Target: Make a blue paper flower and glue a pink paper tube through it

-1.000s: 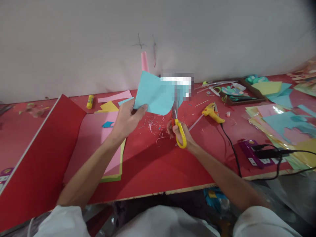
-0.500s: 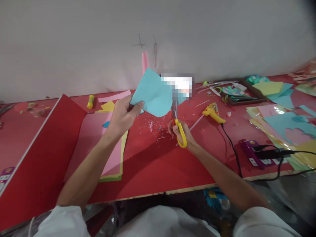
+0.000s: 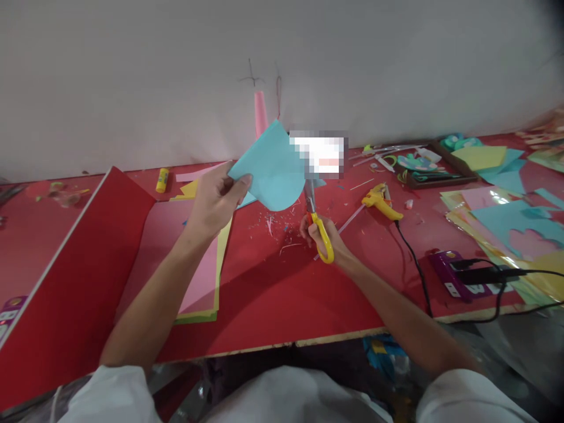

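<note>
paper [image 3: 271, 167], light blue, up over the red counter [image 3: 273, 305], its left side pinched in the left hand [image 3: 217, 198]; right hand [image 3: 335, 242] closed on yellow-handled scissors [image 3: 318, 225] at the right edge. near side looks rounded off, far corner pointed, scraps [image 3: 269, 226] below; pixelation hides how much cutting is left.

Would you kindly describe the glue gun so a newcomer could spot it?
On the red table, look between the scissors and the brown tray. The glue gun there is yellow, with a translucent stick at one end; unlike the scissors and tray, it trails a black cord.
</note>
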Action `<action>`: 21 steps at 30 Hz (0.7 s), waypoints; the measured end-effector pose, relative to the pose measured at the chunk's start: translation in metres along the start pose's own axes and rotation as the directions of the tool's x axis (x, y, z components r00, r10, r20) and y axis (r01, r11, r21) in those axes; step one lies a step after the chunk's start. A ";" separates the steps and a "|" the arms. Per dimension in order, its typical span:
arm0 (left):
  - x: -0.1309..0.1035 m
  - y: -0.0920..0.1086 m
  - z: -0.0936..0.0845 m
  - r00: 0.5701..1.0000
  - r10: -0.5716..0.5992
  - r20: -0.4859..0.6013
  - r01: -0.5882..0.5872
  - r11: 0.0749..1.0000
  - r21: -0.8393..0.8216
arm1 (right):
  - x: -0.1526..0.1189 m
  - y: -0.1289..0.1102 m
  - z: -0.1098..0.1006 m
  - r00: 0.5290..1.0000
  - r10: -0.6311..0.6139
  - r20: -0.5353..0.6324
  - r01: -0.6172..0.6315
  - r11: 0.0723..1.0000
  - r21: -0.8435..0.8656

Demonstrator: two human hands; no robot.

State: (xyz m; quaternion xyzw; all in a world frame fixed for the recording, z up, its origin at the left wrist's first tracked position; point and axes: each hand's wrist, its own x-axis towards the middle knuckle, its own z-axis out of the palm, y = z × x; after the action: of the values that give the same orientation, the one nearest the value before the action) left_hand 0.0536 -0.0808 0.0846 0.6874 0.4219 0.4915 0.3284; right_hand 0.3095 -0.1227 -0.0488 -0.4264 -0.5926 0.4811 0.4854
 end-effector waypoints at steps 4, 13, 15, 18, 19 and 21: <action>0.002 -0.002 -0.003 0.999 0.009 -0.043 -0.010 1.000 -0.023 | -0.002 -0.002 -0.003 0.999 0.032 -0.009 -0.033 0.999 -0.035; 0.004 -0.001 -0.011 1.000 0.012 -0.024 -0.012 1.000 0.023 | -0.002 -0.015 -0.003 0.999 -0.014 0.047 0.019 0.994 -0.107; 0.003 0.001 -0.013 1.000 0.011 -0.006 -0.010 0.999 0.036 | -0.002 -0.018 -0.005 0.998 -0.013 0.057 0.020 0.993 -0.115; 0.003 0.003 -0.013 1.000 0.022 0.000 -0.022 0.999 0.044 | -0.003 -0.019 -0.009 0.998 -0.024 0.051 0.031 0.989 -0.145; 0.003 0.003 -0.013 1.000 0.026 -0.007 -0.026 0.999 0.039 | -0.003 -0.018 -0.010 0.999 -0.026 0.043 0.032 0.987 -0.158; 0.003 0.002 -0.010 0.999 0.027 -0.039 -0.027 1.000 0.013 | -0.002 -0.015 -0.010 0.999 -0.016 0.030 0.021 0.984 -0.175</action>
State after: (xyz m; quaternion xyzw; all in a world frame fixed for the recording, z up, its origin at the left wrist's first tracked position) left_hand 0.0452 -0.0782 0.0907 0.6852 0.4222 0.5067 0.3090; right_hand 0.3194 -0.1261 -0.0335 -0.4550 -0.6433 0.4286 0.4421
